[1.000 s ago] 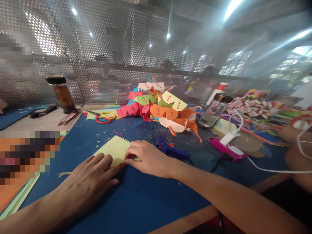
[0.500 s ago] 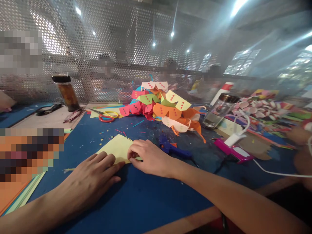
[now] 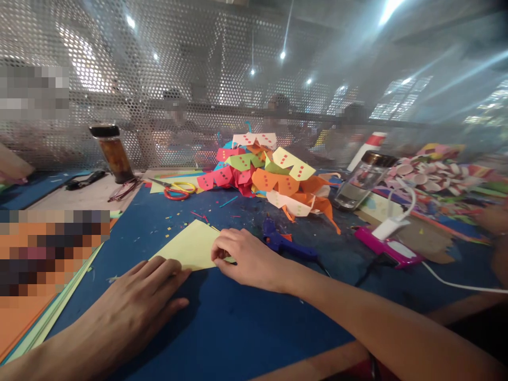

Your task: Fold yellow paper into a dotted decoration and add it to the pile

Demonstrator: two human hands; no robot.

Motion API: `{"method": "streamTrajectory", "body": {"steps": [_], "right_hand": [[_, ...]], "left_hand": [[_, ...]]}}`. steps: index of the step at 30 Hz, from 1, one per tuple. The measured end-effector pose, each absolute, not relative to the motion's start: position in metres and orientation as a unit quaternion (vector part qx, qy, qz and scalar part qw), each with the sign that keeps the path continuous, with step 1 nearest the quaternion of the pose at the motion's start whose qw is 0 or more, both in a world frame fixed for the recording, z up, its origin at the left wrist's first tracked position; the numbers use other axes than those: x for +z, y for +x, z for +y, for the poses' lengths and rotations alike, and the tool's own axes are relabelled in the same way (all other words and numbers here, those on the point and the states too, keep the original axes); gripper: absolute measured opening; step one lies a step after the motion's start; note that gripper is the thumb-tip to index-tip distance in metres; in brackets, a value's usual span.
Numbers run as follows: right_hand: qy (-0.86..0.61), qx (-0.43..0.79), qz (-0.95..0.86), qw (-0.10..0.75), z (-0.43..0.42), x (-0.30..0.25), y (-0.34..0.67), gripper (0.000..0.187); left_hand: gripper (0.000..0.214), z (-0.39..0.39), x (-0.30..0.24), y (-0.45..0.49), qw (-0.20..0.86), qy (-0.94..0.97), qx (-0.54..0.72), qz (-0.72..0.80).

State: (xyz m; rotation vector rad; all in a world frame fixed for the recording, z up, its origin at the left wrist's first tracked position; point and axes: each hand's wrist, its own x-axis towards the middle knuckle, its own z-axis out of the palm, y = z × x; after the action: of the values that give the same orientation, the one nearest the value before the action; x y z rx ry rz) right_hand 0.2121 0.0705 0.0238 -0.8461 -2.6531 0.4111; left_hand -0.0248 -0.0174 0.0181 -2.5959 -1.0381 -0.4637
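A pale yellow sheet of paper (image 3: 190,243), folded into a triangle, lies on the blue table with its peak pointing away from me. My left hand (image 3: 143,299) rests flat on its left part, fingers stretched along the near edge and thumb apart. At the right corner, my right hand (image 3: 248,259) is closed, its curled fingers and thumb on the paper; that corner is partly hidden beneath them. Just right of this hand lies a blue glue gun (image 3: 289,244).
Beyond the paper are scissors (image 3: 180,191) and a pile of folded coloured paper pieces (image 3: 273,180). A bottle of brown drink (image 3: 113,153) stands left, a clear bottle (image 3: 359,182) right, near a pink power strip (image 3: 389,248). Stacked coloured sheets (image 3: 59,312) lie at left.
My left hand has slid left along the near edge of the paper, baring more of it. My right hand stays at the right corner. The view has shifted slightly.
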Motion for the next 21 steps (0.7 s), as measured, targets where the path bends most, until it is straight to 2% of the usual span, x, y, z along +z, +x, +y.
{"method": "streamTrajectory", "body": {"steps": [11,21], "right_hand": [[-0.304,0.159,-0.927,0.151,0.070,0.028,0.211,0.007],[-0.305,0.159,-0.927,0.151,0.071,0.029,0.211,0.008]], "left_hand": [[0.042,-0.022,0.019,-0.033,0.193,-0.889,-0.173,-0.378],[0.039,-0.028,0.021,-0.039,0.188,-0.883,-0.163,-0.399]]}}
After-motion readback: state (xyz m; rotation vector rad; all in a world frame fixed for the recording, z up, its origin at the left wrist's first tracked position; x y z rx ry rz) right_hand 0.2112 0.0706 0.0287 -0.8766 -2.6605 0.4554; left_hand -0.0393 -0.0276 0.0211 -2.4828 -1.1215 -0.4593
